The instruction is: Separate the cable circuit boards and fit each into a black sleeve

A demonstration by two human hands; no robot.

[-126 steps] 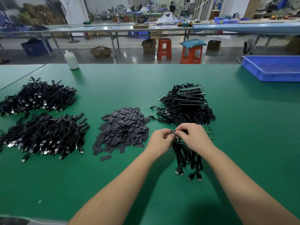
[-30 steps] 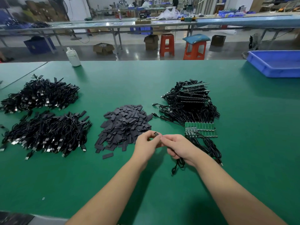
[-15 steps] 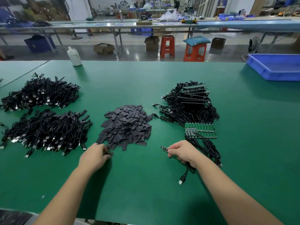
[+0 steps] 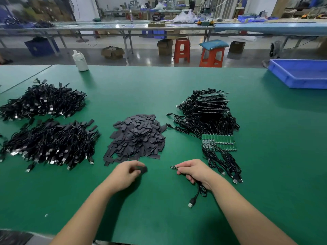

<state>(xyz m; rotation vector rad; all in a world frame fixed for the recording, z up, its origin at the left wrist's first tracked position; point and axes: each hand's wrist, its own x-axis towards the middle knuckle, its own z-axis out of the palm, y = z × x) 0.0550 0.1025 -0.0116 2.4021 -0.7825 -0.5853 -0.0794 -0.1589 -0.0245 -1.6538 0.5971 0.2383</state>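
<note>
My right hand (image 4: 194,171) grips a single cable; its small green circuit board (image 4: 174,167) sticks out to the left and its black lead with a USB plug (image 4: 191,203) hangs below. My left hand (image 4: 126,173) pinches one black sleeve (image 4: 143,169) just in front of the heap of black sleeves (image 4: 137,137). A panel of joined green boards (image 4: 219,142) with cables attached lies to the right of that heap, in front of a pile of unseparated cable boards (image 4: 207,112).
Two heaps of black cables, one near (image 4: 51,142) and one farther back (image 4: 42,100), lie at the left on the green table (image 4: 141,89). A white bottle (image 4: 80,61) stands at the far edge. A blue tray (image 4: 300,73) sits at the far right.
My left hand has left the right hand, reached to the sleeve heap and come back holding one sleeve. The right hand keeps the separated cable and has barely moved.
</note>
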